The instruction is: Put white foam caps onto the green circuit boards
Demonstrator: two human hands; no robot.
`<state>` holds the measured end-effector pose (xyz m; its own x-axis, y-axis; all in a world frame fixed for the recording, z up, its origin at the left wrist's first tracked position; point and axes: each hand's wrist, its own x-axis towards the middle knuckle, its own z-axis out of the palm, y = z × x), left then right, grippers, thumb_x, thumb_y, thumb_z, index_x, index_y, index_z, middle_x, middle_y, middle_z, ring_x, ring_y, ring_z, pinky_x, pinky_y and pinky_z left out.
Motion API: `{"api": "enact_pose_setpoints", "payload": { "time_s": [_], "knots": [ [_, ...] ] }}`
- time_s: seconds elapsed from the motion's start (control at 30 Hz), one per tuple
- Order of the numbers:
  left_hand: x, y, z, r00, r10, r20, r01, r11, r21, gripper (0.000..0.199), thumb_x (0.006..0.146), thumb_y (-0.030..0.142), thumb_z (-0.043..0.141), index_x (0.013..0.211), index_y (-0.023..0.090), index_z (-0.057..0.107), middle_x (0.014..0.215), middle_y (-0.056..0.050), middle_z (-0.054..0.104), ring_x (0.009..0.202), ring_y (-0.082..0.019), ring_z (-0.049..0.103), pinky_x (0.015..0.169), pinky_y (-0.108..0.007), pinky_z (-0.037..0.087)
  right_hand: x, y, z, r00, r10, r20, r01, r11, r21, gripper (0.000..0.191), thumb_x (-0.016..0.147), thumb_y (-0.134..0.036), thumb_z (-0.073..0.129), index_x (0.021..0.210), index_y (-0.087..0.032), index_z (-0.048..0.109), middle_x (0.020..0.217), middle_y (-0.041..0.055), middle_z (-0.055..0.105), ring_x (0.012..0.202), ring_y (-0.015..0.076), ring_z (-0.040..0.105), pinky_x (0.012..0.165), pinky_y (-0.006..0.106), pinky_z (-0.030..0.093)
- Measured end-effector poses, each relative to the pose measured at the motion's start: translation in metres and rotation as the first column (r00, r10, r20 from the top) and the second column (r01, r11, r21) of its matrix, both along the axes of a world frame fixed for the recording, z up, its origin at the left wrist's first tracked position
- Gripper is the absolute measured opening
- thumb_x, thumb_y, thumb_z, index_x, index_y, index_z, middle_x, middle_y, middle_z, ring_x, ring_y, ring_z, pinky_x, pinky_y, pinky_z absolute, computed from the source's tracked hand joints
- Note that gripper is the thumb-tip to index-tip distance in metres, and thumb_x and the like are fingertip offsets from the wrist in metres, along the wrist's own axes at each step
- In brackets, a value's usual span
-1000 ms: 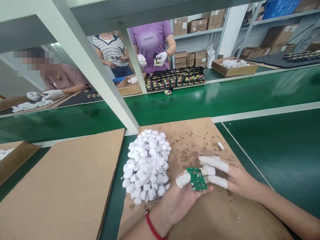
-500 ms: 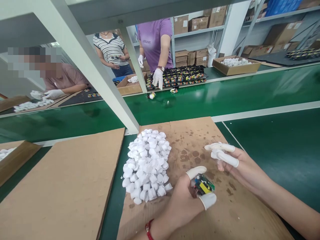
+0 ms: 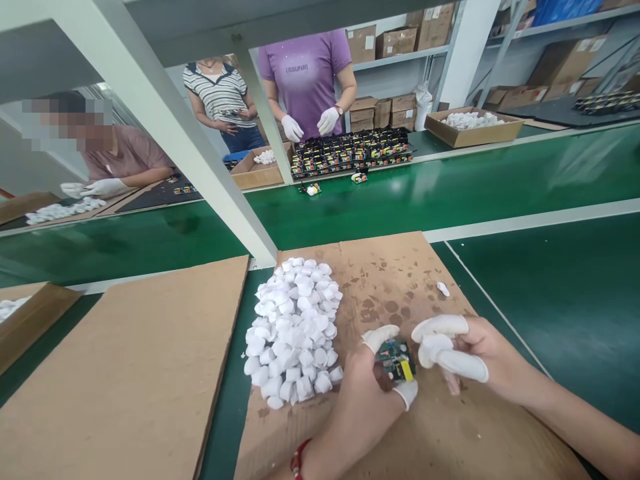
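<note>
My left hand (image 3: pixel 367 387), with white finger cots on thumb and finger, grips a small circuit board (image 3: pixel 399 363) by its edges. A yellow part shows on the board's upper face. Just to its right, my right hand (image 3: pixel 457 350), also in finger cots, pinches a small white piece (image 3: pixel 434 349) between thumb and finger. The two hands are close but apart, above a stained cardboard sheet (image 3: pixel 425 440). A heap of similar white pieces (image 3: pixel 300 327) lies left of my left hand. Beyond my right hand lies a crumpled white scrap (image 3: pixel 443 289).
A green conveyor belt (image 3: pixel 450 190) crosses beyond the cardboard, carrying two circuit boards near its far edge. A slanted metal post (image 3: pixel 190 140) stands at left. Across the belt, gloved co-workers are by stacked circuit boards (image 3: pixel 355 153). Another cardboard sheet (image 3: pixel 135 360) lies left.
My right hand has come nearer the circuit board, carrying the white piece. A white scrap now lies on the cardboard beyond it. The co-worker in purple has drawn a hand back from the belt.
</note>
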<state>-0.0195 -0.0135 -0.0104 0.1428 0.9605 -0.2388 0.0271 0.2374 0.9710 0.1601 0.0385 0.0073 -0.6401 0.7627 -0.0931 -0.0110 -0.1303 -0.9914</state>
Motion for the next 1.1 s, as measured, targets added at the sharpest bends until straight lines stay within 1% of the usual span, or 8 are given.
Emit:
{"api": "enact_pose_setpoints", "payload": {
  "time_s": [0.23,0.43,0.5,0.6,0.77,0.83,0.93,1.1],
  "knots": [
    [0.003,0.0,0.004,0.989,-0.009,0.145,0.007,1.0,0.012,0.039,0.063,0.01,0.07,0.096,0.019,0.053,0.088,-0.003,0.061,0.08,-0.017,0.059,0.07,-0.026,0.047,-0.006,-0.011,0.001,0.987,0.153,-0.059,-0.151,0.988,0.022,0.025,0.081,-0.036,0.059,0.098,-0.02,0.067,0.07,0.003,0.058,0.059,0.0129,0.058,0.059,0.027,0.051],
    [0.005,-0.001,0.008,0.926,0.048,0.375,-0.033,0.998,-0.046,0.055,0.057,0.007,0.075,0.101,0.023,0.046,0.093,-0.001,0.059,0.087,-0.016,0.057,0.072,-0.025,0.045,-0.005,-0.007,0.004,0.98,0.198,-0.013,-0.195,0.973,0.124,0.018,0.078,-0.024,0.064,0.095,-0.025,0.07,0.085,0.0042,0.058,0.064,0.0113,0.052,0.065,0.027,0.048],
    [0.004,0.0,0.012,0.873,0.045,0.485,0.006,0.995,-0.104,0.059,0.058,0.011,0.075,0.109,0.023,0.048,0.1,-0.003,0.059,0.092,-0.017,0.056,0.076,-0.027,0.045,-0.003,-0.005,0.006,0.986,0.168,-0.015,-0.164,0.973,0.163,0.019,0.078,-0.023,0.063,0.096,-0.027,0.069,0.086,0.0037,0.057,0.068,0.0123,0.053,0.07,0.028,0.048],
    [0.002,0.003,0.018,0.797,0.096,0.596,0.017,0.983,-0.181,0.042,0.071,0.026,0.068,0.109,0.018,0.053,0.104,-0.008,0.059,0.091,-0.019,0.056,0.078,-0.033,0.047,0.0,0.0,0.007,0.995,0.092,-0.025,-0.085,0.976,0.2,0.018,0.081,-0.023,0.061,0.096,-0.027,0.069,0.088,0.0043,0.058,0.079,0.0152,0.055,0.073,0.028,0.048],
    [0.003,0.004,0.017,0.775,0.174,0.608,-0.057,0.977,-0.206,0.019,0.079,0.033,0.061,0.093,0.02,0.059,0.095,-0.005,0.063,0.083,-0.016,0.058,0.074,-0.033,0.048,0.0,0.002,0.007,0.999,0.047,0.022,-0.05,0.976,0.214,0.011,0.081,-0.027,0.061,0.085,-0.021,0.07,0.088,0.0065,0.06,0.08,0.017,0.056,0.071,0.029,0.049],
    [0.004,0.003,0.015,0.775,0.177,0.607,-0.049,0.974,-0.222,0.024,0.077,0.034,0.063,0.098,0.021,0.058,0.092,-0.004,0.064,0.079,-0.015,0.059,0.073,-0.031,0.048,-0.001,0.0,0.007,0.999,0.031,0.015,-0.033,0.981,0.192,0.013,0.08,-0.028,0.062,0.088,-0.022,0.07,0.087,0.006,0.061,0.08,0.017,0.057,0.071,0.029,0.05],
    [0.004,0.003,0.014,0.779,0.165,0.605,-0.028,0.973,-0.229,0.035,0.074,0.038,0.065,0.103,0.019,0.059,0.092,-0.006,0.065,0.077,-0.015,0.06,0.069,-0.03,0.049,-0.003,-0.002,0.005,0.998,-0.041,-0.04,0.045,0.994,0.099,0.033,0.077,-0.03,0.065,0.11,-0.025,0.062,0.086,0.0049,0.062,0.077,0.0163,0.059,0.068,0.029,0.052],
    [0.002,0.004,0.016,0.756,0.172,0.632,0.002,0.965,-0.264,0.041,0.068,0.03,0.073,0.106,0.021,0.061,0.101,-0.007,0.065,0.085,-0.018,0.061,0.079,-0.035,0.048,-0.003,-0.001,0.0,0.993,-0.082,-0.089,0.087,0.995,0.056,0.01,0.076,-0.025,0.066,0.085,-0.022,0.07,0.087,0.0048,0.062,0.076,0.0151,0.06,0.069,0.026,0.052]
  ]
}}
